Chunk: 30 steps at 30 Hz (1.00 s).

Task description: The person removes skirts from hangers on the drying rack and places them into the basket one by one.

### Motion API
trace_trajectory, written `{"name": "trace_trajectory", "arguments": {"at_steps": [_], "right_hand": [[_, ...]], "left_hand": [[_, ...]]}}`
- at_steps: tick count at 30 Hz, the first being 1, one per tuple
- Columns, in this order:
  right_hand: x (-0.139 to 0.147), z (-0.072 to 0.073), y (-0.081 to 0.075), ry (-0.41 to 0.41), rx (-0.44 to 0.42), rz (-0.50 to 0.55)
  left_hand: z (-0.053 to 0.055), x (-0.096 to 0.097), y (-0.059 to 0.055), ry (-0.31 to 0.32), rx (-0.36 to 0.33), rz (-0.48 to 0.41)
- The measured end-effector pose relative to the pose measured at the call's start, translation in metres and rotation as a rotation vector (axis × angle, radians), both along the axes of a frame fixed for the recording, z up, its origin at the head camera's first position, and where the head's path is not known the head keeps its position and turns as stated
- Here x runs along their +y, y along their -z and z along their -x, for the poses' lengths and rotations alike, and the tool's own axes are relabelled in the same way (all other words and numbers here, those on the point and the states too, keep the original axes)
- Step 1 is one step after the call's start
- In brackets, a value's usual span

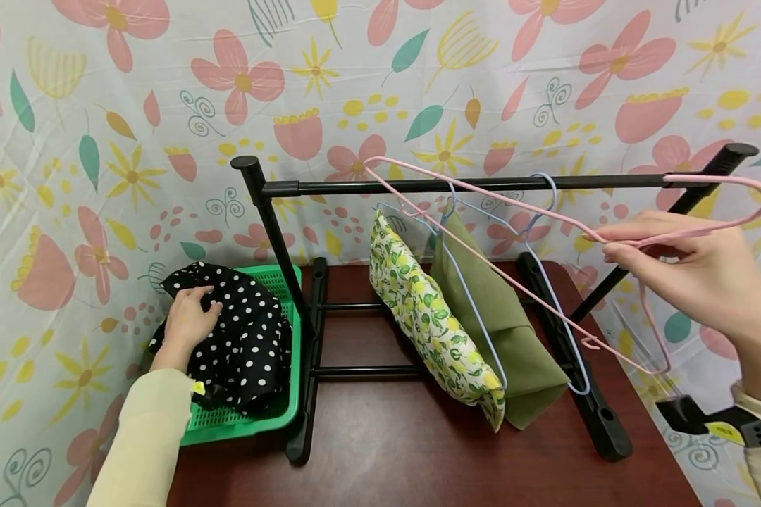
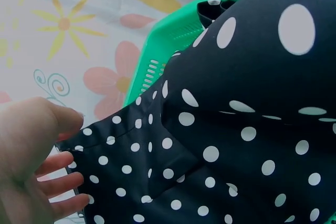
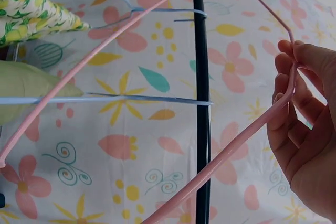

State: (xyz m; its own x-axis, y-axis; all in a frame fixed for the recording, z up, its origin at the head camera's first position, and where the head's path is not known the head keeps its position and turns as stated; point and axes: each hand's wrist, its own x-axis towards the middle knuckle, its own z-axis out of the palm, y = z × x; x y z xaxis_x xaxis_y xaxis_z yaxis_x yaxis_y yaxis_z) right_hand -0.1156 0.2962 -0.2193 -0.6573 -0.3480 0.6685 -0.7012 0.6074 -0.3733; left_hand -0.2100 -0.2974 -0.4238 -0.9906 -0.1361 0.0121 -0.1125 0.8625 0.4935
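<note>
My right hand (image 1: 691,260) pinches a pink clothes hanger (image 1: 482,264) near the base of its hook, between thumb and fingers. The hanger slants across the front of the rack, its hook at the right. In the right wrist view, the fingers (image 3: 286,72) curl about the hanger's neck. At the left, my left hand (image 1: 190,320) touches a black cloth with white polka dots (image 1: 247,317), heaped in a green basket (image 1: 241,424). The left wrist view has the thumb and fingers spread apart at the edge of this polka-dot cloth (image 2: 173,145).
A black clothes rack (image 1: 355,187) stands on the dark red table (image 1: 368,451). From its bar, blue hangers (image 1: 548,282) carry a lemon-print cloth (image 1: 418,303) and an olive-green cloth (image 1: 495,310). A flower-print curtain (image 1: 165,141) hangs behind.
</note>
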Motion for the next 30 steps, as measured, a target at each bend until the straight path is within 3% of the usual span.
{"name": "trace_trajectory", "arguments": {"at_steps": [8,15,19,25,30], "right_hand": [[0.008,-0.002,0.005,0.023,0.033,0.046],[0.013,-0.005,0.010,0.049,0.034,0.089],[0.015,-0.005,0.013,0.043,0.015,0.148],[0.019,-0.007,0.017,0.106,0.029,0.180],[0.022,-0.007,0.023,0.093,0.051,0.214]], "left_hand": [[0.000,0.003,0.000,0.071,0.037,0.010],[-0.003,0.012,-0.006,0.079,0.028,-0.029],[-0.008,0.018,-0.008,0.088,0.075,-0.029],[-0.014,0.027,-0.010,0.098,0.134,-0.036],[-0.019,0.033,-0.011,0.148,0.169,-0.067]]}}
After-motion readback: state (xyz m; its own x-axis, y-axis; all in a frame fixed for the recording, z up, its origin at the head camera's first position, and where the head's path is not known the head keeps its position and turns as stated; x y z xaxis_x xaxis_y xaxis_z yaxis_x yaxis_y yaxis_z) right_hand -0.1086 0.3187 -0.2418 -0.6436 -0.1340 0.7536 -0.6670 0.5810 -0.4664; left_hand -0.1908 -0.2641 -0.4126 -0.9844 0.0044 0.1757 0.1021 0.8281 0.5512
